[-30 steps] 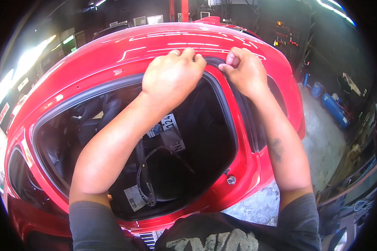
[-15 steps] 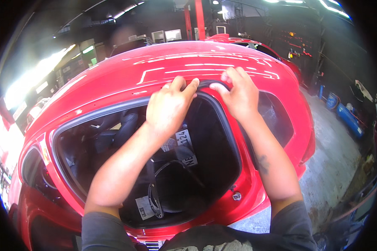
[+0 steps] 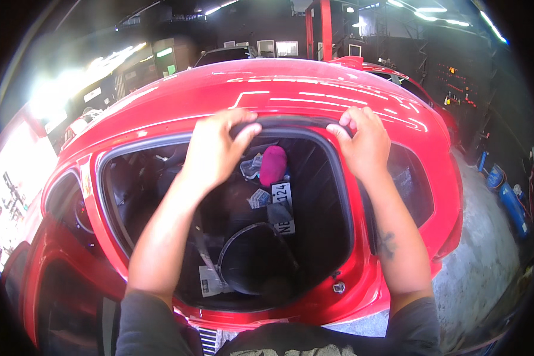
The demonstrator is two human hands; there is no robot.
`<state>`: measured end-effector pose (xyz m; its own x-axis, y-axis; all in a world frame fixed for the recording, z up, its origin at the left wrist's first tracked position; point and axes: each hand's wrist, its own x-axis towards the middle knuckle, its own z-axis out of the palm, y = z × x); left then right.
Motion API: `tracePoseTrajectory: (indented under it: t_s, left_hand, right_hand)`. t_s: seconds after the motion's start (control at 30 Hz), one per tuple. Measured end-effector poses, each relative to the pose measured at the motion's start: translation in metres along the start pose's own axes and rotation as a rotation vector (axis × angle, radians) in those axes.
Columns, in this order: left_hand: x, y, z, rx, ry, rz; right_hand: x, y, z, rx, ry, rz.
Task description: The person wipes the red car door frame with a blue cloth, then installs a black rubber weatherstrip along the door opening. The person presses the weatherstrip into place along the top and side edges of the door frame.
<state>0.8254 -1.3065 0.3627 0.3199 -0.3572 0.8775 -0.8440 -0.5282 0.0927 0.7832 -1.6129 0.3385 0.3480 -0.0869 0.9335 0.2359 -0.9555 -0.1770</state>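
A red car [image 3: 178,110] stands in front of me, and its door opening frames a dark interior. Along the upper edge of that opening runs a black rubber strip [image 3: 291,121], which spans the gap between my two hands. My left hand [image 3: 213,145] pinches the strip, thumb below and fingers above. At the upper rear corner, my right hand [image 3: 364,142] grips its other end with thumb and curled fingers. A door seal [image 3: 338,178] lines the opening beneath it.
Inside lie a magenta bundle [image 3: 273,166], a licence plate [image 3: 283,204] and a paper sheet [image 3: 212,280] near a black seat [image 3: 258,255]. The open red door [image 3: 77,285] is at left. A blue cylinder [image 3: 512,207] stands at right; a red post [image 3: 326,29] rises behind.
My left hand has moved left along the roof edge, away from my right hand, and more strip shows between them. The view has shifted, and the magenta bundle is now visible.
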Motion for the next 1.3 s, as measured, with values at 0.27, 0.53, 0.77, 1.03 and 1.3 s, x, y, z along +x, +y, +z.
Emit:
tracePoseTrajectory:
  t_s: [0.27,0.53,0.77,1.03,1.3]
  left_hand:
    - [0.018,-0.003,-0.011,0.020,-0.090,-0.018]
    - [-0.001,-0.017,0.002,0.251,0.091,0.387]
    - [0.002,-0.030,0.008,0.400,0.084,0.414]
    - [-0.004,-0.027,0.014,0.451,0.162,0.384]
    - [0.002,-0.030,0.012,0.528,0.081,0.426]
  right_hand:
    - [0.015,-0.006,0.010,0.173,-0.037,-0.297]
    - [0.007,-0.013,0.022,0.172,0.094,-0.361]
    - [0.004,-0.014,0.026,0.078,0.141,-0.473]
    - [0.041,-0.040,0.007,0.112,-0.270,0.007]
    - [0.044,-0.036,0.010,0.045,-0.226,-0.219]
